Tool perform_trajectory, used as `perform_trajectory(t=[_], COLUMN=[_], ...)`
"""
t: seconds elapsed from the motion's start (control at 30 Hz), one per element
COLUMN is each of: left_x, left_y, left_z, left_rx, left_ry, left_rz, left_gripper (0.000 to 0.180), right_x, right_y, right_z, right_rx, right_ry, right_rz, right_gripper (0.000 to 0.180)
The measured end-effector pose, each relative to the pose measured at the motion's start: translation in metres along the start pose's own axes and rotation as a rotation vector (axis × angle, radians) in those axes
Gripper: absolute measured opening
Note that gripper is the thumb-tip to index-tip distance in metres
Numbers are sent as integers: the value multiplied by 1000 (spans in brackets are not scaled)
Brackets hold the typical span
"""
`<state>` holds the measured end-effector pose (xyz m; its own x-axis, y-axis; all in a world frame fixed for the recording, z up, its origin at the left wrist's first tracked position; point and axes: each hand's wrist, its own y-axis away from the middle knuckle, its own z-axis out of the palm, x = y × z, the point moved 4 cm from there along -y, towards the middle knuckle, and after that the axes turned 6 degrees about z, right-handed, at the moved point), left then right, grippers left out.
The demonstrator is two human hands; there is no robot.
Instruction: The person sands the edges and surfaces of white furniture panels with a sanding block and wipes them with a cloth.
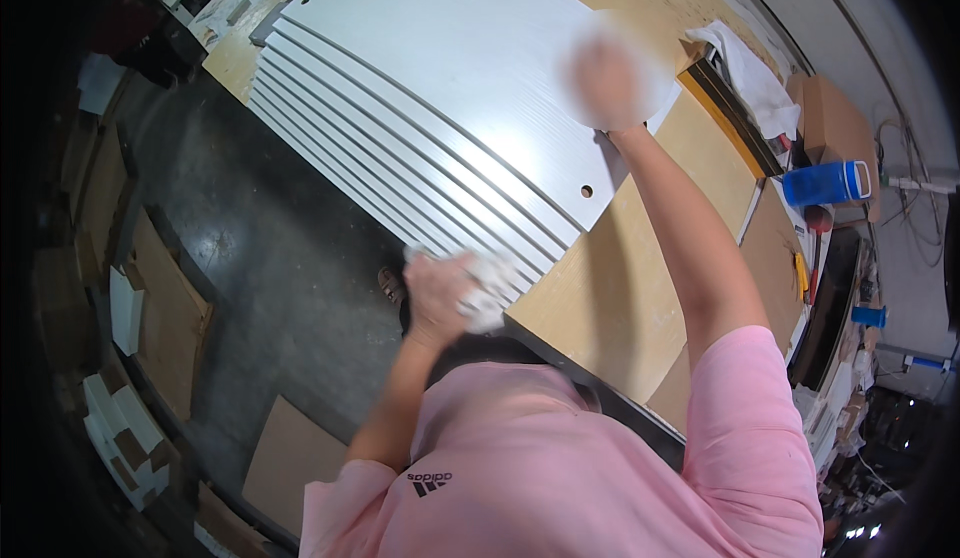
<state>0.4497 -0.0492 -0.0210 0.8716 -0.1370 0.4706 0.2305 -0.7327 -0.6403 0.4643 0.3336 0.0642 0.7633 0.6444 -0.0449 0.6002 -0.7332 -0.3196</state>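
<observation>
Several white panels (470,78) lie stacked and stepped on the workbench, so their long edges show as a row of strips (390,178). The top panel has a round hole (587,192) near its closest corner. My left hand (438,293) is closed around a crumpled white rag (488,293), at the near edge of the lower panels. Over the right side of the top panel is my right hand (605,80); it is blurred, and its fingers cannot be made out. Whether it touches the panel or holds anything I cannot tell.
Bare wood of the workbench (610,303) extends to the right. A blue bottle (825,184), a white cloth (745,78) and a cardboard box (835,133) are along its far right. Cardboard pieces (165,308) lie on the floor at left. Another person (150,33) stands at the far left.
</observation>
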Motion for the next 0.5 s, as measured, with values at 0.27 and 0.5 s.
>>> perform_trajectory(t=[0.27,0.5], left_x=[-146,-45], left_y=[-32,-52], left_z=[-74,-65], left_rx=[212,222], left_ry=[-429,-135], left_rz=[-94,-165], left_gripper=[36,38], right_x=[8,-17], right_y=[-1,4], right_z=[0,-30], right_rx=[92,42], right_ry=[-49,-128], right_rz=[8,79], right_gripper=[44,48])
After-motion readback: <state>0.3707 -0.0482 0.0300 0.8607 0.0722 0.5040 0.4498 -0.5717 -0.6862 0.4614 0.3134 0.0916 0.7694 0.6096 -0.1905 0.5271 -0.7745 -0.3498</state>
